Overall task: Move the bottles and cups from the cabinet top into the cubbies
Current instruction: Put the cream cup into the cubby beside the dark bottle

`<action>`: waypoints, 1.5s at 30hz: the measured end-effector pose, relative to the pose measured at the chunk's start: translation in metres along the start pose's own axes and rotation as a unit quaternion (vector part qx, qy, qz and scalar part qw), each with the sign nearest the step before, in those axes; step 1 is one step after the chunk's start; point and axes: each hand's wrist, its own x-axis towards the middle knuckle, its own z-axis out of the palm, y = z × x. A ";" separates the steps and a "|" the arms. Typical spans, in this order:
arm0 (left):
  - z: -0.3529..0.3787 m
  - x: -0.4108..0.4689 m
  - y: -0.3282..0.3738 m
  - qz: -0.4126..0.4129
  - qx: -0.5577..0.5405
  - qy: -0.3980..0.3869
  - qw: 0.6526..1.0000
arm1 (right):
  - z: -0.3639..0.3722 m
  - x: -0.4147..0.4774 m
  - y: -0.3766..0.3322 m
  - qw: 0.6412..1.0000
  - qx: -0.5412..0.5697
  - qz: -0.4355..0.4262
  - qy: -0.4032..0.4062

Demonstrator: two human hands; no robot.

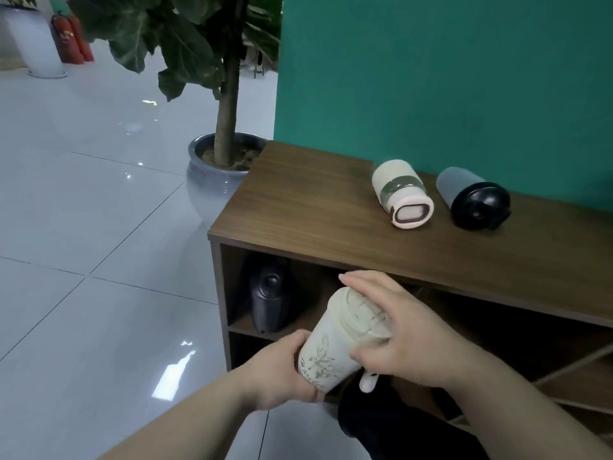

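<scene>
**Steer the cream cup into the top cubby**

Your left hand (pixel 282 370) wraps the base of the cream cup (pixel 341 343) and your right hand (pixel 391 330) closes its fingers (pixel 356 280) over the lid, holding the cup tilted just in front of the upper-left cubby (pixel 311 293). Set it beside the dark bottle (pixel 270 298) already inside without knocking it. Keep the lid end low enough to pass under the cabinet top (pixel 315 207), where the white bottle (pixel 399 195) and grey cup (pixel 472 200) wait.

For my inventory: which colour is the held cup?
Cream cup with green leaf print, head view.
</scene>
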 end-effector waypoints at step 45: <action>0.076 0.167 -0.082 -0.113 0.170 0.241 0.949 | 0.057 0.086 0.097 0.984 -0.050 0.161 0.053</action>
